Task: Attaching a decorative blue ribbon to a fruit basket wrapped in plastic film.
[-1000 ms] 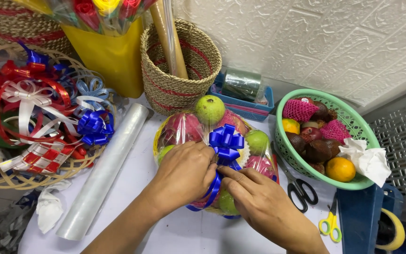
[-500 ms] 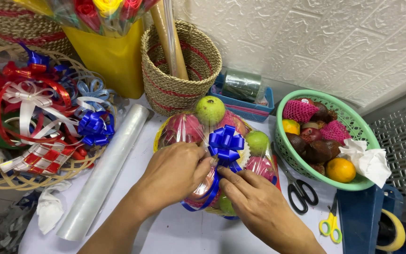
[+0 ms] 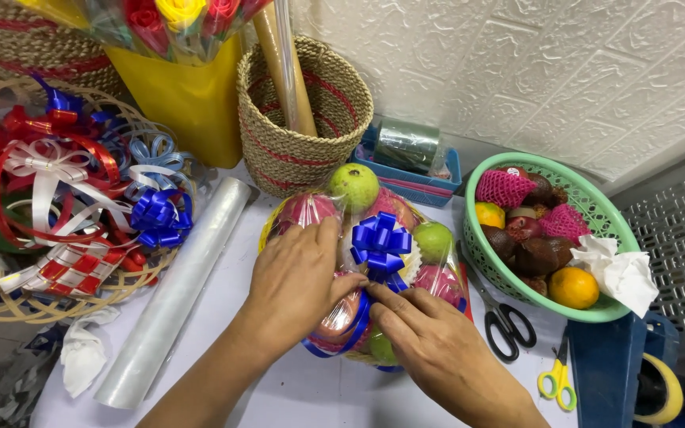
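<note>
Fruit basket [image 3: 374, 238] is wrapped in clear film, topped by a blue bow [image 3: 380, 242], green apple at its far side. Left hand [image 3: 299, 281] lies spread flat on the wrap; right hand [image 3: 430, 345] pinches the blue ribbon [image 3: 356, 317] beneath the bow.

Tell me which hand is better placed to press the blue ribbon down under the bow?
Probably the right hand: its fingers already touch the blue ribbon just below the bow. The left hand lies flat on the wrapped fruit basket, steadying it.
</note>
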